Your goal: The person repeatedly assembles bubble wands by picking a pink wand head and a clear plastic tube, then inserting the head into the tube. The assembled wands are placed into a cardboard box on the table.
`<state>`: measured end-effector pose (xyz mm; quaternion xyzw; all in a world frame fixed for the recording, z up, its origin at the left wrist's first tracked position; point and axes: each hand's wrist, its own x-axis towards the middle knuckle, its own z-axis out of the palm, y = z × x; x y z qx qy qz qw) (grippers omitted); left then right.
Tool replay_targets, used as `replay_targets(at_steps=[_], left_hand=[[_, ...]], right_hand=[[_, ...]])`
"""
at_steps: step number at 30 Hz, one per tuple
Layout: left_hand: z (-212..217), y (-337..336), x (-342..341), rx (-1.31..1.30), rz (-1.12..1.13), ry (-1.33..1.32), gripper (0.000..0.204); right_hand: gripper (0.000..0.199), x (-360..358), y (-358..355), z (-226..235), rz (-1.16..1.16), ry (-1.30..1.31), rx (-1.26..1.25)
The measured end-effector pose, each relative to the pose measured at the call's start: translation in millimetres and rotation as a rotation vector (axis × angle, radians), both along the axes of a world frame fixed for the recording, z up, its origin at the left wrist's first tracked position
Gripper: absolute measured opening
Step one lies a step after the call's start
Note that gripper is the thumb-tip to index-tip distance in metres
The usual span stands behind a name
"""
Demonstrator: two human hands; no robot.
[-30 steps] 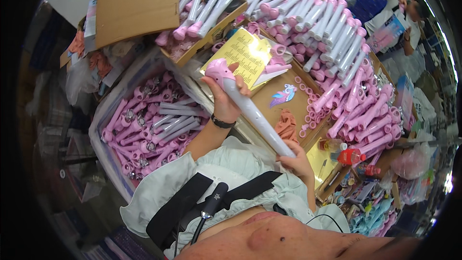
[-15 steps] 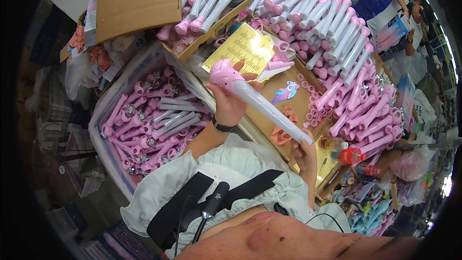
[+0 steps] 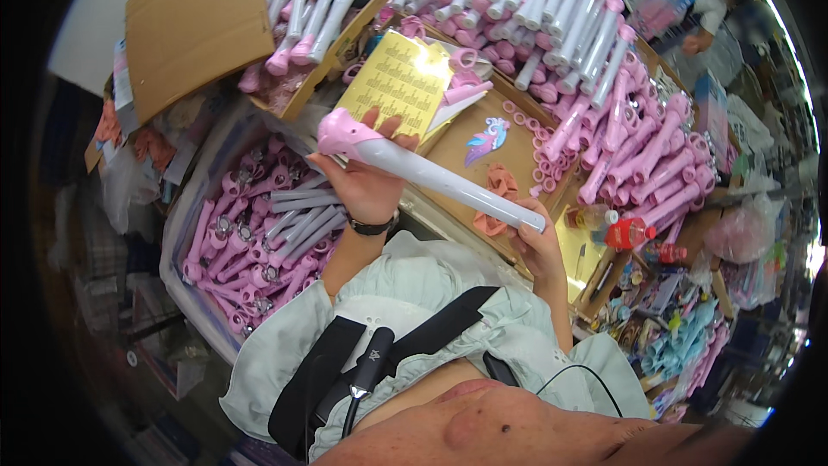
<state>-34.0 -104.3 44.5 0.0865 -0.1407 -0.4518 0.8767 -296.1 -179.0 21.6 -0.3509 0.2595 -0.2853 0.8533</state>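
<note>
A toy wand with a pink head and a long whitish tube lies across both my hands, tilted down to the right. My left hand holds it from beneath near the pink head, fingertips showing beyond the tube. At the tube's far end, my right hand grips it between thumb and fingers. Behind the wand is a yellow sheet of printed labels. A purple and blue wing-shaped piece lies on the cardboard tray, near an orange cloth scrap partly hidden by the wand.
To my left stands a lined bin of pink handles and grey-white tubes. Wands with white tubes are heaped at the back, pink handles at right. Small pink rings, a red-labelled bottle and another person are also right.
The view has turned, shifting the surroundings left. The wand has rolled in my hands, and its dotted side no longer faces up. Both hands still hold it.
</note>
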Motion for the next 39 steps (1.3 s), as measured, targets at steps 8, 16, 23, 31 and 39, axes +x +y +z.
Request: replay_targets(at_steps=[8,16,23,31,39], left_hand=[[-9.1,-0.3,10.5,-0.059,-0.025,0.159,0.079],[-18.6,1.1,16.7,0.002,-0.053,0.328,0.073],[-13.5,6.8,4.7,0.363,0.045,-0.665,0.032],[8.3,8.1,-27.6,0.341,0.089,-1.631,0.043],[7.2,10.4,-22.6,0.319,0.101,-1.581,0.047]], right_hand=[[0.046,3.3,4.2,17.7,0.056,0.209,-0.249],[0.045,6.2,6.6,26.4,0.108,0.313,-0.391],[0.039,15.1,-10.7,-54.1,0.126,0.707,-0.657],[0.033,18.7,-2.5,-109.8,0.208,1.022,-1.098],[0.032,28.7,-1.7,-82.5,0.173,1.027,-1.018]])
